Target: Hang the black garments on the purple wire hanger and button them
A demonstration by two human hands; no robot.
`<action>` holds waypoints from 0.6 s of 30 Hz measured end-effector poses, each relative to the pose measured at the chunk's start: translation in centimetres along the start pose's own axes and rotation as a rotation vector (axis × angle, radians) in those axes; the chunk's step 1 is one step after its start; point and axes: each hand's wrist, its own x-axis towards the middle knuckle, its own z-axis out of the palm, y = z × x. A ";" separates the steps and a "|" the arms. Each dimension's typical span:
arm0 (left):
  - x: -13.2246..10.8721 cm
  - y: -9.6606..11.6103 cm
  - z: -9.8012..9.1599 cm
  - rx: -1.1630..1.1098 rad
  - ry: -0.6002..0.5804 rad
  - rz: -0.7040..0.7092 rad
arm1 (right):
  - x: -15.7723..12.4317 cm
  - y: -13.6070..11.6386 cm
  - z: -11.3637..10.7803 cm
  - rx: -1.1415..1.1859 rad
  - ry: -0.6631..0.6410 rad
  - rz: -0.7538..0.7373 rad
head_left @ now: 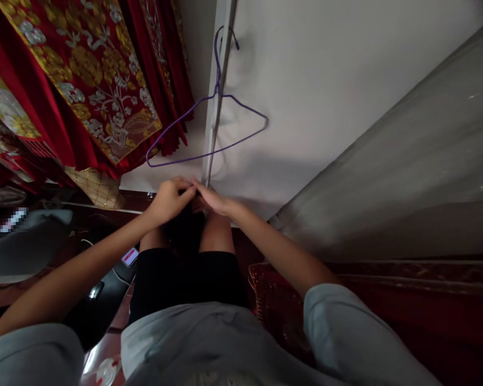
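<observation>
My left hand (169, 201) and my right hand (211, 200) meet at the fingertips, low in front of my knees. A black cloth (183, 228) hangs below them, blurred against my legs, and its shape is hard to make out. The left fingers are closed on its upper edge in a pinch. The right fingers press together against it from the other side, partly hidden. Just above both hands, a purple wire hanger (193, 158) with nothing on it hangs from a white upright rail (215, 115).
Red garments with gold and silver embroidery (92, 69) hang at the upper left. A grey cloth-like panel (406, 161) slopes down the right side, above a dark red surface (418, 316). A lit phone (129, 257) and cable lie at lower left.
</observation>
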 end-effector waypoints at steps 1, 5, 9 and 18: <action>0.3 1.6 0.0 -0.032 0.037 0.055 | -0.3 -0.8 1.0 0.094 0.006 -0.053; 2.1 3.2 -1.4 -0.141 0.127 0.271 | -2.9 -4.1 3.0 0.214 0.090 -0.256; 2.8 -0.2 -1.3 -0.264 -0.254 0.145 | -5.9 -6.9 2.2 -0.012 -0.073 -0.241; 2.8 -8.5 -2.8 -0.134 -0.605 -0.098 | -5.4 -8.1 -5.8 -0.620 0.910 -0.581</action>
